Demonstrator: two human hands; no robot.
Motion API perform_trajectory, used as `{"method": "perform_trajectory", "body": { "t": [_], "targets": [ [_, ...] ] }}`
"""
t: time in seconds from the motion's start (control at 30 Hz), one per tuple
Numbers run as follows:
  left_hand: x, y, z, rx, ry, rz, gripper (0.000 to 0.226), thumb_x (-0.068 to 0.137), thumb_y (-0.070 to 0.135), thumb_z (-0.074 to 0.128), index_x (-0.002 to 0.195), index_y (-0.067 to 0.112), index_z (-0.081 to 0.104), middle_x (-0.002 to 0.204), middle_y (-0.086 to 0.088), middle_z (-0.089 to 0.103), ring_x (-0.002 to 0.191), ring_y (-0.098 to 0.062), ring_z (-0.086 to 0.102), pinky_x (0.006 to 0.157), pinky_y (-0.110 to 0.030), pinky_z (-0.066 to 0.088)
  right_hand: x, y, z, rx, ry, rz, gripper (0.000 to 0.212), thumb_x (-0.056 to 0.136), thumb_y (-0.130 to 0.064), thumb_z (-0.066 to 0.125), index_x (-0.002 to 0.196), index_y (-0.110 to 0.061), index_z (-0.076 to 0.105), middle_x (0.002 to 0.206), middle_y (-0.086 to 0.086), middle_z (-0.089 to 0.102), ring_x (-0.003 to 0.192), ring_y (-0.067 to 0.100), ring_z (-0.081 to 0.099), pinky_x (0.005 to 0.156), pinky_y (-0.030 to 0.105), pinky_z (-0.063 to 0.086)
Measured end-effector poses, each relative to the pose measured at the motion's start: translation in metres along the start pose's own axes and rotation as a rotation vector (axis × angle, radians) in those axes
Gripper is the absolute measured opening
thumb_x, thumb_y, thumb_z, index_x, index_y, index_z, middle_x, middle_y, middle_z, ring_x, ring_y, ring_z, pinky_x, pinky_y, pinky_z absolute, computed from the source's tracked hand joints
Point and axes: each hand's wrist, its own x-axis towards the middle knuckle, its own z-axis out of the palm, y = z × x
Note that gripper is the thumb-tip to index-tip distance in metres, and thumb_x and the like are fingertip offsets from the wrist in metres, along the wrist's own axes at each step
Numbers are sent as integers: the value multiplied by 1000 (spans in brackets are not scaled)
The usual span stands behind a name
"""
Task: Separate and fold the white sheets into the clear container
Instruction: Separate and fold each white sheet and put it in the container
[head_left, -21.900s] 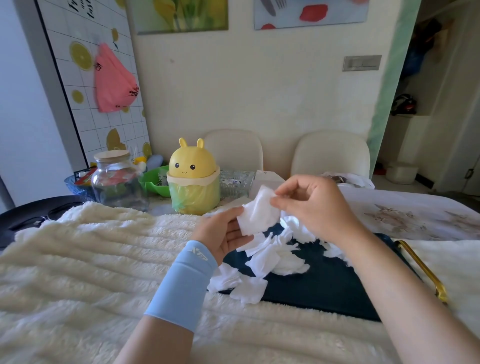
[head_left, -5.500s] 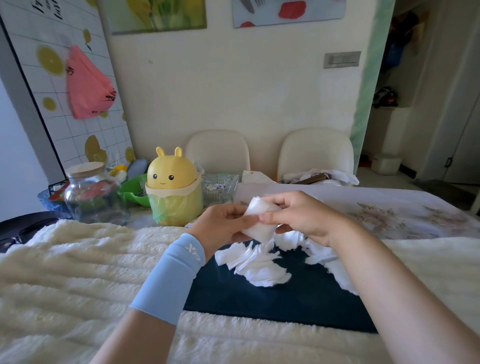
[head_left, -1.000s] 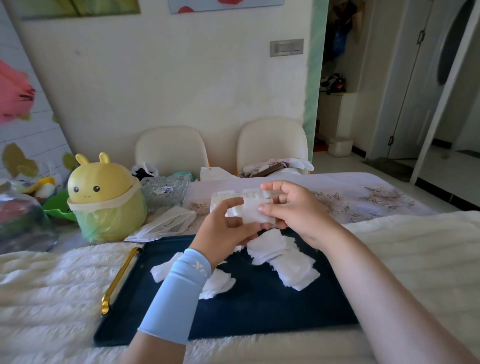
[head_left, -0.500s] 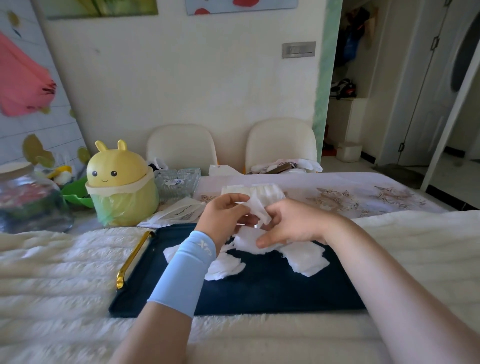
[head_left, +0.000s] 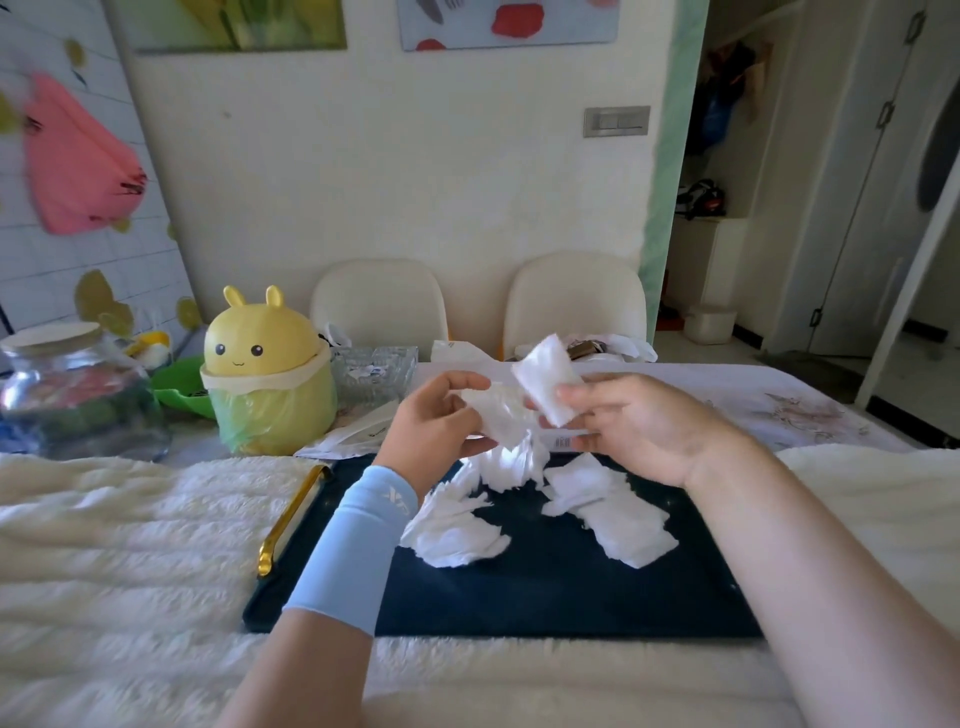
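Observation:
Above the far edge of a dark blue tray (head_left: 545, 587), my left hand (head_left: 436, 426) grips a bunch of white sheets (head_left: 501, 415). A light blue sleeve covers that wrist. My right hand (head_left: 634, 421) pinches a single white sheet (head_left: 545, 379), lifted up and apart from the bunch. More loose white sheets (head_left: 457, 530) lie scattered on the tray, with another group (head_left: 618, 514) to the right. A clear cut-glass container (head_left: 374, 371) stands behind the tray, left of my hands.
A yellow bunny-shaped bin (head_left: 267, 374) with a green bag stands at the back left beside a glass jar (head_left: 72, 395) and a green bowl (head_left: 182, 384). A fluffy cream blanket (head_left: 130, 545) surrounds the tray, whose left side carries a gold handle (head_left: 291, 519). Two cream chairs (head_left: 574, 301) stand behind the table.
My right hand has drawn one sheet up and to the right, away from the bunch in my left hand. The camera view has shifted slightly.

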Motion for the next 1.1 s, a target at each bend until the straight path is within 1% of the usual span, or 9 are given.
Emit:
{"method": "perform_trajectory", "body": {
  "t": [0.13, 0.27, 0.5, 0.57, 0.67, 0.77, 0.87, 1.0, 1.1],
  "targets": [
    [-5, 5, 7, 50, -128, 98, 39, 87, -12, 49, 105, 19, 64, 94, -37, 56, 82, -32, 63, 73, -38, 60, 7, 6, 25, -113, 36, 69, 26, 89, -12, 72, 114, -3, 71, 101, 9, 76, 87, 18, 68, 88, 35, 46],
    [-4, 6, 5, 176, -92, 130, 34, 88, -4, 56, 106, 24, 61, 86, -27, 64, 66, -20, 54, 55, -24, 45, 9, 11, 31, -105, 151, 60, 30, 84, -6, 77, 111, 0, 69, 88, 9, 76, 73, 18, 71, 75, 31, 50],
    [2, -3, 7, -88, -5, -68, 21, 95, 5, 54, 114, 7, 61, 88, -5, 73, 75, -17, 65, 71, -31, 48, 12, 12, 38, 0, 232, -50, 22, 84, -5, 76, 106, -3, 71, 88, 13, 75, 71, 21, 68, 68, 30, 49],
    [2, -3, 7, -73, 5, -89, 18, 95, 7, 56, 110, 8, 66, 89, -4, 72, 74, -15, 62, 68, -27, 44, 12, 13, 37, -1, 235, -42, 21, 85, -6, 75, 106, -6, 72, 88, 10, 75, 68, 19, 66, 65, 29, 47],
    [2, -2, 6, -307, -35, -163, 13, 96, 4, 56, 103, 4, 66, 88, -10, 65, 72, -14, 58, 60, -21, 45, 13, 14, 36, -58, 268, -51, 17, 84, -12, 78, 101, -12, 75, 94, 9, 77, 68, 17, 66, 65, 30, 43],
    [1, -1, 6, -494, -110, -234, 9, 96, 4, 57, 101, 4, 64, 84, -7, 61, 72, -14, 58, 68, -22, 55, 11, 14, 37, -147, 302, -66, 16, 84, -19, 78, 99, -15, 76, 92, 3, 78, 68, 14, 68, 71, 32, 41],
    [1, -1, 6, -500, -91, -277, 7, 95, 8, 58, 100, 6, 63, 82, -5, 65, 71, -15, 64, 73, -28, 59, 9, 13, 38, -210, 320, -89, 13, 85, -24, 77, 96, -18, 76, 90, 0, 78, 68, 13, 71, 72, 31, 41],
    [3, -2, 3, -410, 22, -276, 21, 98, 8, 54, 113, -4, 62, 103, -19, 72, 82, -24, 71, 68, -29, 60, 7, 8, 30, -217, 373, -105, 21, 87, -28, 76, 98, -10, 75, 80, 0, 73, 63, 14, 67, 63, 23, 44],
    [1, -2, 2, -370, 66, -272, 16, 99, 6, 54, 109, -4, 62, 94, -18, 73, 76, -24, 73, 64, -30, 61, 2, 0, 25, -159, 329, -119, 21, 85, -24, 79, 98, -7, 76, 77, 7, 65, 53, 14, 55, 51, 19, 46]
  ]
}}
